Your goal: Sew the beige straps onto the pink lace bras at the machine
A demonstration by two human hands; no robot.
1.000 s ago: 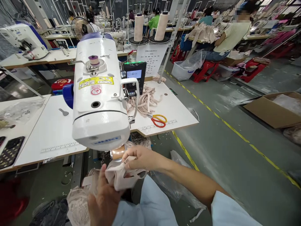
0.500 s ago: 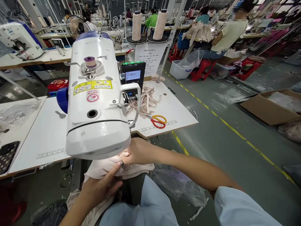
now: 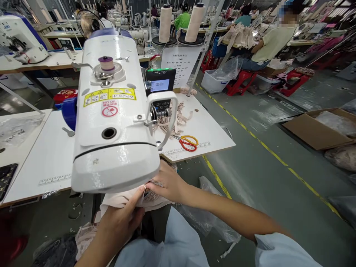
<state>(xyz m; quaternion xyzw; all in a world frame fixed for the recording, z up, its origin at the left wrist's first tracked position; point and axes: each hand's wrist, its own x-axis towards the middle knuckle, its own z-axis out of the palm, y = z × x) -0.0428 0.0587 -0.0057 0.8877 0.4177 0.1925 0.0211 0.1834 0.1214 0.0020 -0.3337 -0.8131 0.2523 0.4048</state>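
A white sewing machine [image 3: 115, 163] fills the middle of the head view, and its head hides the needle area. Just below it my left hand [image 3: 122, 218] pinches the edge of a pale pink fabric piece [image 3: 116, 200] between thumb and fingers. My right hand [image 3: 167, 181] is closed on the same fabric, its thumb close to the left thumb; its far fingers are partly hidden behind the machine head. Gathered, lace-like fabric shows between and under the hands.
Red-and-yellow-handled scissors [image 3: 189, 142] lie on the white table [image 3: 214, 129] beside a heap of beige straps [image 3: 178, 120]. A phone [image 3: 7, 180] rests at the left edge. Thread cones [image 3: 194, 24] stand behind. A plastic bag [image 3: 205, 218] hangs below right. Co-workers sit farther back.
The view has shifted slightly, with the machine appearing larger. My right hand has moved a little to the right and down, its thumb now extended toward my left thumb. Both hands still hold the fabric.
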